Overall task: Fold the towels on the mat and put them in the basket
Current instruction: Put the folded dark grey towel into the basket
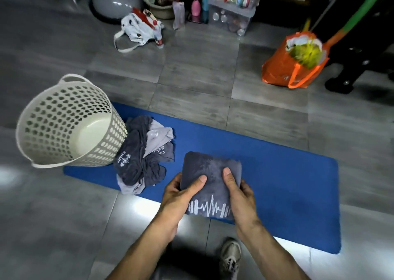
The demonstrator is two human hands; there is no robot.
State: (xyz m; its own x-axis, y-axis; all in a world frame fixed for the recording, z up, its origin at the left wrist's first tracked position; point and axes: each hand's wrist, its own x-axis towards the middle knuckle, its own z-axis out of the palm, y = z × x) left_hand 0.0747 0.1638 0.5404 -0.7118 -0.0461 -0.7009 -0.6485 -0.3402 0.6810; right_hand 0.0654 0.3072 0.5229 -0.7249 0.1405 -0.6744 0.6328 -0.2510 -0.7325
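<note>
1. Dark grey terry, folded into a compact rectangle: this is the folded towel (211, 173) I hold above the near edge of the blue mat (277, 173). A white barbell-and-pulse print shows on its near face.
2. My left hand (179, 196) grips the towel's left edge, thumb on top and fingers curled beneath. My right hand (241, 194) grips the right edge in the same manner. Both hands are clamped on the towel; neither is free.
3. The fold on this piece appears complete: edges look aligned and no loose corner hangs down. I judge it ready for transfer.
4. The basket (64, 117), a cream perforated plastic tub with handles, stands at the far left end of the mat, touching the heap beside it. Its visible floor shows no towel, so I judge that 0 pieces have been deposited.
5. The unfolded heap (142, 151) lies on the mat just right of the basket, left of my hands. It mixes dark grey and lighter grey cloth; I cannot count the pieces, but there is more than 1.
6. Status, as judged: 1 towel folded and in hand, none in the basket, the heap untouched. The task is at an early stage.
7. Remaining: carry this towel left to the basket, then fold and deposit each piece from the heap.
8. Other items on the tiled floor, well clear of the mat: an orange bag (294, 66) at the far right and a white tote bag (138, 30) at the far centre.
</note>
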